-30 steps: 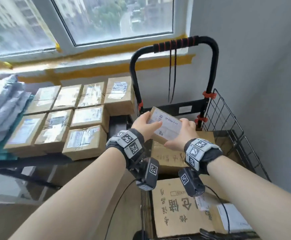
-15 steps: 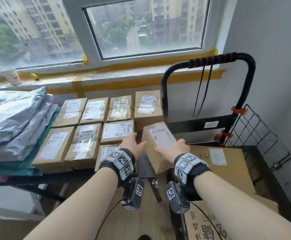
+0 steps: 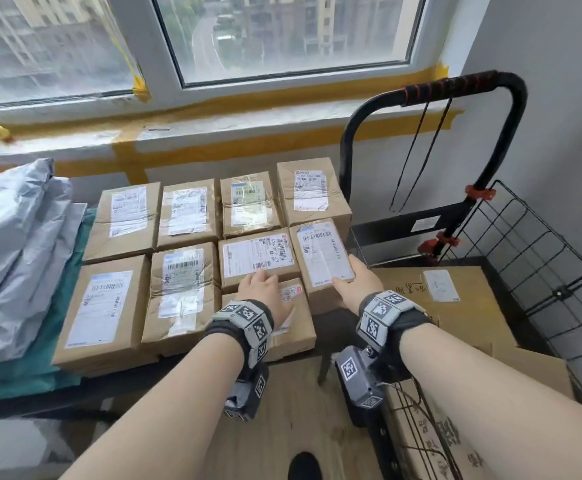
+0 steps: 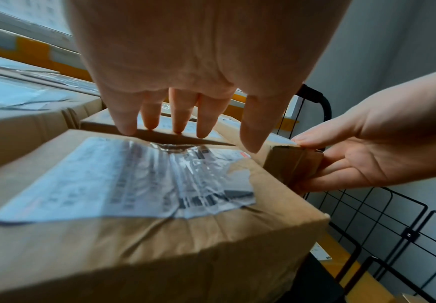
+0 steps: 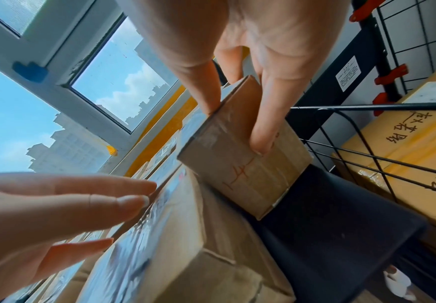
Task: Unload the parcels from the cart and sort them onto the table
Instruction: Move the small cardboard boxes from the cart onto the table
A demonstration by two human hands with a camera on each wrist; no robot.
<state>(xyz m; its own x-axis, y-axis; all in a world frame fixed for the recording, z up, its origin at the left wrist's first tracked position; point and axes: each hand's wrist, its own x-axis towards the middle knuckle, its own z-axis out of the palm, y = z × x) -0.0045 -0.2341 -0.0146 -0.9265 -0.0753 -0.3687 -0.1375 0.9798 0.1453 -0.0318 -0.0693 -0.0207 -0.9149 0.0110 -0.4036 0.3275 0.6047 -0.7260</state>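
Note:
A small brown parcel (image 3: 320, 258) with a white label is at the right end of the middle row of boxes on the table (image 3: 23, 408). My right hand (image 3: 351, 278) grips its near right corner, thumb on top and fingers along the side (image 5: 237, 127). The parcel (image 5: 243, 174) is tilted above the dark tabletop. My left hand (image 3: 261, 282) is flat with straight fingers over the front right box (image 3: 293, 327), touching the box edge (image 4: 185, 127). It holds nothing. The black cart (image 3: 455, 88) stands to the right.
Several labelled brown boxes fill the table in rows. Grey plastic mailers (image 3: 12, 244) are piled on a green sheet at the left. The cart holds large cardboard boxes (image 3: 462, 306) behind its wire side (image 3: 542, 271). A window sill runs behind the table.
Both hands carried the parcel left from the cart to the table's right end. The left hand has let go of it and now lies flat over the front box.

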